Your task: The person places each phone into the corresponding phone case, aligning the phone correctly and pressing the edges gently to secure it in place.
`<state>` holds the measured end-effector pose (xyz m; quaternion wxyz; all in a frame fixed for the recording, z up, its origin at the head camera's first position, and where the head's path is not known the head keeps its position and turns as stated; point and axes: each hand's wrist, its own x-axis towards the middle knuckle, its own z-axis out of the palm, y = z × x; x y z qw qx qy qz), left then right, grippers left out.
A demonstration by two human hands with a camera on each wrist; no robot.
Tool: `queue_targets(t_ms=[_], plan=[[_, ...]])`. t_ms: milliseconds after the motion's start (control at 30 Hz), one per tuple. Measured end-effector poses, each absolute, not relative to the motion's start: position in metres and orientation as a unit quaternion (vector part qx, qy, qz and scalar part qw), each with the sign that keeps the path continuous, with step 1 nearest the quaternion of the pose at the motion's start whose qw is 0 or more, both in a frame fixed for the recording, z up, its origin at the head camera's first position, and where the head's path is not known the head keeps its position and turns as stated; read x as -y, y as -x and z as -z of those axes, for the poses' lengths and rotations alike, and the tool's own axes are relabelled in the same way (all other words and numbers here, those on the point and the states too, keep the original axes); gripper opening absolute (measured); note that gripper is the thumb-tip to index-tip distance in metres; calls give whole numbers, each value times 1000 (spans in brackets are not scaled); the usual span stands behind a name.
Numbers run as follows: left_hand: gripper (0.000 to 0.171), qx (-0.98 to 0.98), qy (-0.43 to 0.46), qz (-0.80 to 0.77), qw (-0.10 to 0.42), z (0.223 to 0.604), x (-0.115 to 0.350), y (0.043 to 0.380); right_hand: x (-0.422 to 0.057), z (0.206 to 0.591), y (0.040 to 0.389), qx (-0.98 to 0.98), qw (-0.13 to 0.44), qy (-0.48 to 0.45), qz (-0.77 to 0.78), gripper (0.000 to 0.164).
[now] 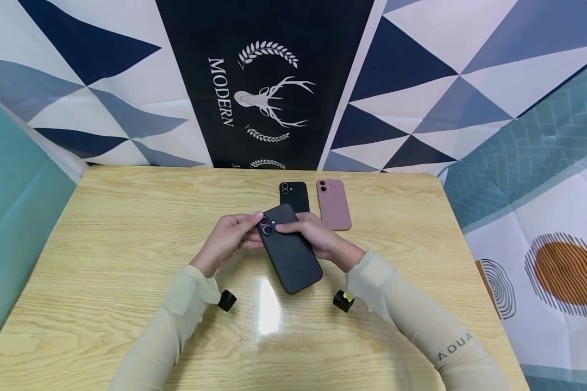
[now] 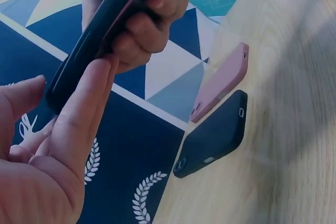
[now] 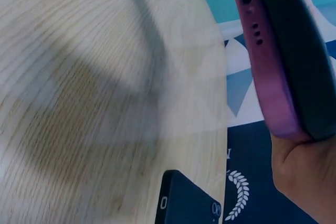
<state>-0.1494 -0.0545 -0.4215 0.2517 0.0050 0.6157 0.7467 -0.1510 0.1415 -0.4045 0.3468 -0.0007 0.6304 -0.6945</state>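
Both hands hold a dark phone [image 1: 293,258] aslant above the table, its black back and camera lenses upward in the head view. Along its side a purplish-pink layer [image 3: 270,90] with a port slot and small holes lies against the black part; whether this is a case or the phone's own frame I cannot tell. My left hand [image 1: 232,234] pinches the camera end between thumb and fingers. At the opposite long edge, my right hand [image 1: 320,236] grips with its fingers curled underneath and thumb on the back beside the lenses.
A black phone [image 1: 295,196] lies back up beyond the hands, partly covered by the held one. Beside it lies a pink phone [image 1: 335,206]. The wooden table [image 1: 102,260] meets a patterned cloth [image 1: 274,32] at its far edge. Small black devices [image 1: 226,300] sit at both wrists.
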Motion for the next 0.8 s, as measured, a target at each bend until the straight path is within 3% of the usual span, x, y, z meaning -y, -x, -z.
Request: queue_targets(t_ms=[367,800], plan=[[42,-630,-37,-720,288,422,58,148,-143,402,151,-646,410,48,642,27],[34,-655,-42,-713,248,424,59,144,-145,405,155,-660,417,58,622,34]])
